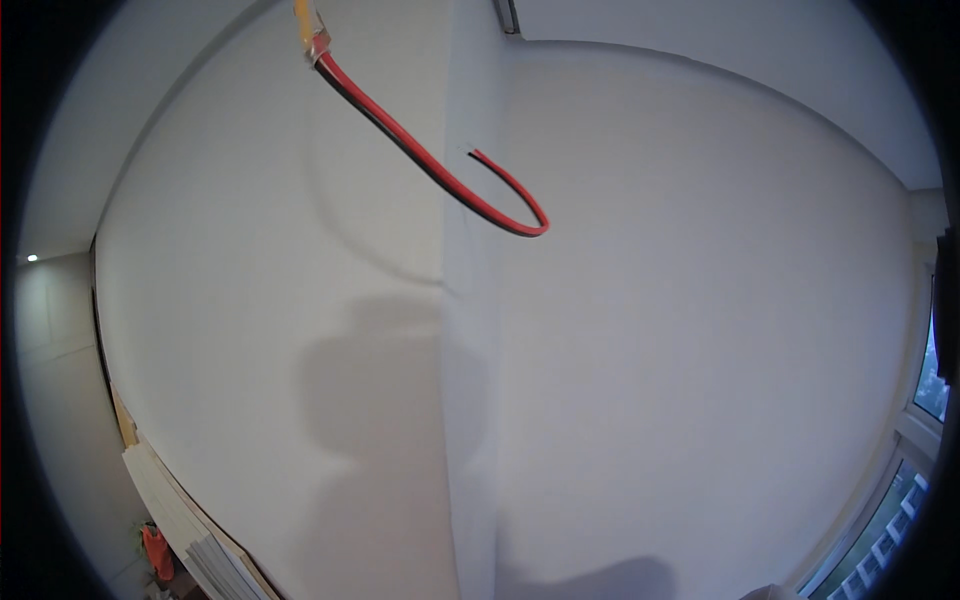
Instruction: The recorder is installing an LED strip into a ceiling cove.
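A red and black two-core cable (420,155) hangs from a yellow strip with a clear end connector (318,45) near the top of the view, and loops back up to short bare wire tips (466,150). It is in front of white walls (680,300) and a narrow vertical corner face, with its shadow on the left wall. Neither of my hands is in view. A small grey shape (767,593) at the bottom edge is too cut off to make out.
Pale boards (165,500) lean at the lower left, beside a red object (157,550). A small light (32,257) glows at the far left. Windows (925,380) line the right side. A ceiling edge runs along the top, and large shadows fall low on the walls.
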Available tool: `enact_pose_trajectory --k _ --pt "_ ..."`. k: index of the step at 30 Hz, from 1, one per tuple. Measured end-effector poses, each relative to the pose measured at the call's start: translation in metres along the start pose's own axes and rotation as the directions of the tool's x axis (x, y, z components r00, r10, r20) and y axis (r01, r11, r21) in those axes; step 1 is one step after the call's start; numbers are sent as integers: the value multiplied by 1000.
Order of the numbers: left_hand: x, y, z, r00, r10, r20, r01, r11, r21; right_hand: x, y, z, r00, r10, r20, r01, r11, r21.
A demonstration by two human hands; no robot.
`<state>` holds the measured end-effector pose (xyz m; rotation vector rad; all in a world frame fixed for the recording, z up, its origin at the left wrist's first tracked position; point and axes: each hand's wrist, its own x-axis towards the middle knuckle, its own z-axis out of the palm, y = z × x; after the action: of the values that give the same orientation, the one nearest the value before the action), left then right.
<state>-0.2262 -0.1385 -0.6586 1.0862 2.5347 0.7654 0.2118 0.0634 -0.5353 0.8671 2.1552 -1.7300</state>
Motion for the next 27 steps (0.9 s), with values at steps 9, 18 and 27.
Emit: enact_pose_trajectory --k 9,18,27 --pt "1 -1 1 1000 9 6 -9 1000 1 2 -2 -2 1000 3 -3 -3 1000 -7" --pt "10 -1 7 999 35 22 -35 999 -9 0 -1 3 999 23 -31 -23 1000 -3" --pt "16 -1 13 998 46 37 -45 999 -22 -5 4 7 997 54 -53 -54 999 8"
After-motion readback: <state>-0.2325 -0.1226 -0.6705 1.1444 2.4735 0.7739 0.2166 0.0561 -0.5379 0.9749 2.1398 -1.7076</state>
